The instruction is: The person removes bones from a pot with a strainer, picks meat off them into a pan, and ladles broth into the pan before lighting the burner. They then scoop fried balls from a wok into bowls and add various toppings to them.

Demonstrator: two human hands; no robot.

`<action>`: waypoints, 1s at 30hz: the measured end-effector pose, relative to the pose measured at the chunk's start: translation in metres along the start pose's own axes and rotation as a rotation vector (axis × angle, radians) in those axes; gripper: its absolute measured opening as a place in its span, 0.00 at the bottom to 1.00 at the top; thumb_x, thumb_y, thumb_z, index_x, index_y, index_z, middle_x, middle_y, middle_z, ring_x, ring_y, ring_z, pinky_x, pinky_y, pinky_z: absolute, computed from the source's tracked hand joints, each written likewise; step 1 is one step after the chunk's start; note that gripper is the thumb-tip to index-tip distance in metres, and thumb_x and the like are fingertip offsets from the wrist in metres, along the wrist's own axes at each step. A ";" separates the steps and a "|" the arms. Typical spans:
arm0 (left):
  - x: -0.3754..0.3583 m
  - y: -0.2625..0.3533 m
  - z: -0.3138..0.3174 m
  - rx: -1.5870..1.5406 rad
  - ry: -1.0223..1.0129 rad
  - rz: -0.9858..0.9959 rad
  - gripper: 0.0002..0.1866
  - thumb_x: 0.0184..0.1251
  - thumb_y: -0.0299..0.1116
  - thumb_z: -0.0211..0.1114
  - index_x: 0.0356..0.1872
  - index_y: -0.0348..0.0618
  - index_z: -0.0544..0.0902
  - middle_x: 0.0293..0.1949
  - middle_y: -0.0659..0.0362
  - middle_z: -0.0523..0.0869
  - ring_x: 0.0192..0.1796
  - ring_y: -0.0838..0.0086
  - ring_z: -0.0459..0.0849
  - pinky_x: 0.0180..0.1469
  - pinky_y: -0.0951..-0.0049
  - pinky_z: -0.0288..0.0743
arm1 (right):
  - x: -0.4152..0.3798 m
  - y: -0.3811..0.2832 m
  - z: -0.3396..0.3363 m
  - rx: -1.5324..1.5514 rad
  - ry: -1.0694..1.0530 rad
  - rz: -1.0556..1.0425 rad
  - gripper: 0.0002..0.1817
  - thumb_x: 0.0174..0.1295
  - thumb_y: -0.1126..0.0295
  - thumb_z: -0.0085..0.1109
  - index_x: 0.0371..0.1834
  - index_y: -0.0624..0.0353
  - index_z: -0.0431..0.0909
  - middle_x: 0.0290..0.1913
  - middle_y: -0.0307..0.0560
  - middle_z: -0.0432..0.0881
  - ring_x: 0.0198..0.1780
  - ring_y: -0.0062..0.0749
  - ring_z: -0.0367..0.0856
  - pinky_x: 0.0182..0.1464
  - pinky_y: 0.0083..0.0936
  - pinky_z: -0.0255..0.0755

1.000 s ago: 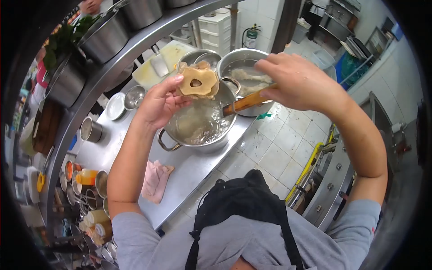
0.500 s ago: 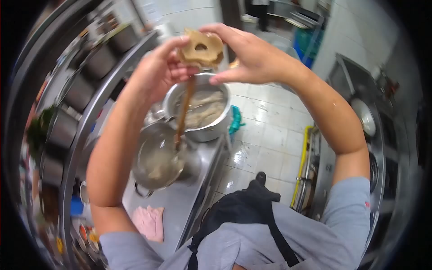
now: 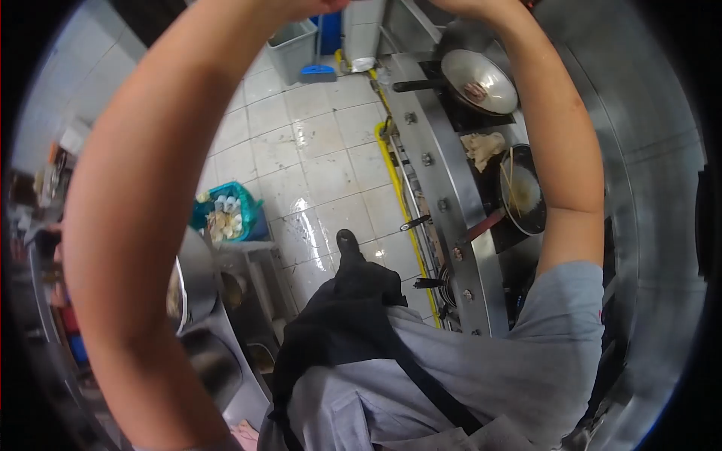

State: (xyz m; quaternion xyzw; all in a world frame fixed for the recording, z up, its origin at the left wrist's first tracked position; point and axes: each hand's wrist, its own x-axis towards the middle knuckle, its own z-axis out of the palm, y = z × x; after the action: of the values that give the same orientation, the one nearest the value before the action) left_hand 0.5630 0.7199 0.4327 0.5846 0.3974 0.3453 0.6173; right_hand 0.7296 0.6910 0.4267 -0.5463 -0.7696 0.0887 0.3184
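Both forearms are raised; hands are cut off by the top edge, so neither grip can be told. Nearest things: wok [image 3: 481, 79] far right, pan [image 3: 523, 189] below the right forearm [image 3: 560, 143].

Floor [image 3: 316, 161]: pale square tiles, wet sheen, dark grout. Stainless stove [image 3: 451, 195] runs along the right w/ knobs on its front; yellow hose [image 3: 398, 203] along its base. Steel wall [image 3: 647, 150] behind it. Grey bin [image 3: 292, 46] far end, blue dustpan [image 3: 317, 73] beside it. Teal basket [image 3: 226, 214] on floor near steel surface [image 3: 252, 259], left.
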 end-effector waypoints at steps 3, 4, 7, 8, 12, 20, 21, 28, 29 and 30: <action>0.073 -0.032 0.058 -0.028 -0.138 -0.064 0.20 0.69 0.48 0.64 0.44 0.38 0.81 0.36 0.55 0.84 0.40 0.70 0.82 0.49 0.72 0.77 | -0.020 0.080 -0.021 -0.141 0.021 0.017 0.44 0.53 0.61 0.69 0.75 0.53 0.62 0.60 0.62 0.80 0.60 0.48 0.81 0.61 0.37 0.74; 0.100 -0.034 0.073 -0.026 -0.098 -0.184 0.20 0.67 0.49 0.66 0.43 0.40 0.82 0.36 0.55 0.84 0.40 0.70 0.83 0.47 0.71 0.77 | -0.024 0.081 -0.028 -0.194 -0.024 0.096 0.43 0.52 0.61 0.69 0.74 0.53 0.63 0.60 0.60 0.80 0.60 0.48 0.81 0.61 0.37 0.74; 0.142 -0.053 0.116 -0.068 -0.311 -0.156 0.21 0.65 0.52 0.67 0.42 0.42 0.84 0.36 0.54 0.85 0.38 0.69 0.83 0.45 0.69 0.76 | -0.039 0.131 -0.045 -0.217 0.047 0.172 0.39 0.51 0.63 0.69 0.70 0.50 0.67 0.56 0.58 0.83 0.56 0.49 0.83 0.58 0.37 0.75; 0.152 -0.054 0.131 -0.063 -0.331 -0.157 0.21 0.65 0.52 0.67 0.42 0.42 0.84 0.36 0.54 0.85 0.38 0.69 0.83 0.45 0.69 0.76 | -0.043 0.142 -0.051 -0.224 0.058 0.189 0.39 0.51 0.63 0.69 0.70 0.50 0.67 0.56 0.58 0.83 0.56 0.49 0.83 0.58 0.37 0.75; 0.192 -0.064 0.178 -0.009 -0.324 -0.200 0.25 0.64 0.56 0.67 0.46 0.42 0.85 0.40 0.54 0.86 0.42 0.67 0.84 0.48 0.67 0.75 | -0.057 0.182 -0.070 -0.210 0.116 0.334 0.30 0.53 0.65 0.68 0.61 0.50 0.70 0.48 0.59 0.85 0.50 0.53 0.85 0.50 0.38 0.77; 0.203 -0.174 0.117 0.181 -0.292 0.023 0.19 0.70 0.46 0.63 0.45 0.38 0.86 0.38 0.57 0.88 0.43 0.72 0.84 0.48 0.70 0.76 | -0.068 0.308 -0.073 -0.476 0.322 0.325 0.38 0.53 0.57 0.73 0.69 0.42 0.67 0.52 0.60 0.81 0.54 0.57 0.82 0.55 0.43 0.76; 0.187 -0.206 0.099 0.157 -0.227 -0.049 0.17 0.70 0.43 0.63 0.45 0.37 0.86 0.38 0.57 0.88 0.42 0.74 0.84 0.48 0.71 0.77 | -0.074 0.337 -0.059 -0.539 0.421 0.413 0.33 0.54 0.57 0.70 0.66 0.36 0.71 0.47 0.60 0.83 0.50 0.58 0.83 0.51 0.44 0.77; 0.012 -0.447 -0.063 0.145 0.110 -0.478 0.12 0.72 0.34 0.63 0.40 0.34 0.85 0.28 0.61 0.84 0.30 0.79 0.78 0.33 0.77 0.70 | -0.093 0.473 0.054 -0.364 0.168 0.744 0.27 0.52 0.59 0.67 0.58 0.41 0.74 0.47 0.54 0.87 0.51 0.57 0.84 0.51 0.46 0.77; -0.016 -0.455 -0.085 0.208 0.128 -0.554 0.12 0.71 0.34 0.64 0.41 0.32 0.85 0.30 0.59 0.86 0.32 0.78 0.80 0.35 0.77 0.73 | -0.095 0.474 0.054 -0.361 0.138 0.744 0.27 0.52 0.59 0.67 0.58 0.41 0.74 0.47 0.54 0.87 0.51 0.57 0.84 0.51 0.46 0.77; -0.042 -0.461 -0.106 0.271 0.145 -0.624 0.13 0.70 0.33 0.66 0.41 0.30 0.85 0.32 0.58 0.87 0.34 0.77 0.83 0.37 0.76 0.76 | -0.092 0.471 0.048 -0.361 0.156 0.786 0.29 0.52 0.59 0.68 0.60 0.40 0.74 0.49 0.54 0.87 0.52 0.57 0.84 0.52 0.46 0.77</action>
State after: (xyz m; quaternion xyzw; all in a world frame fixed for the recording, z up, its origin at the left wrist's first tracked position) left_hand 0.4323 0.6941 -0.0226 0.4857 0.6421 0.1246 0.5799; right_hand 1.0893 0.8012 0.1247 -0.8495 -0.4802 0.0256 0.2171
